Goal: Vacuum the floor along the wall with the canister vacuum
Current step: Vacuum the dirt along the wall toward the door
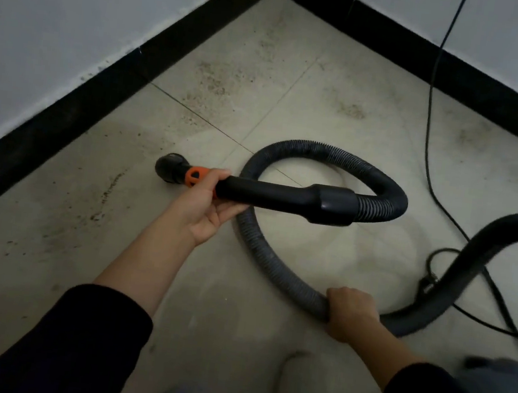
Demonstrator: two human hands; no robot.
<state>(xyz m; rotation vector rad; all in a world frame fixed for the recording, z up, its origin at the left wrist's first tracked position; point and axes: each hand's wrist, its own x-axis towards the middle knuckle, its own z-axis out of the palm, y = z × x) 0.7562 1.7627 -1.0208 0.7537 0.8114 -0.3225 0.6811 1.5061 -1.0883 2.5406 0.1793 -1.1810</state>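
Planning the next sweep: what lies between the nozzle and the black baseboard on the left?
Only floor tile with a few dirt specks, in the head view.

One view only, head cam, wide-angle. We look fwd + steeply down at the floor (224, 289). Cam faces a room corner: black skirting (179, 35) of two walls meets at top centre. Close range: both forearms enter from btm edge, left hand (208, 203) and right hand (351, 313) mid-frame, gripping the hose (321, 148).
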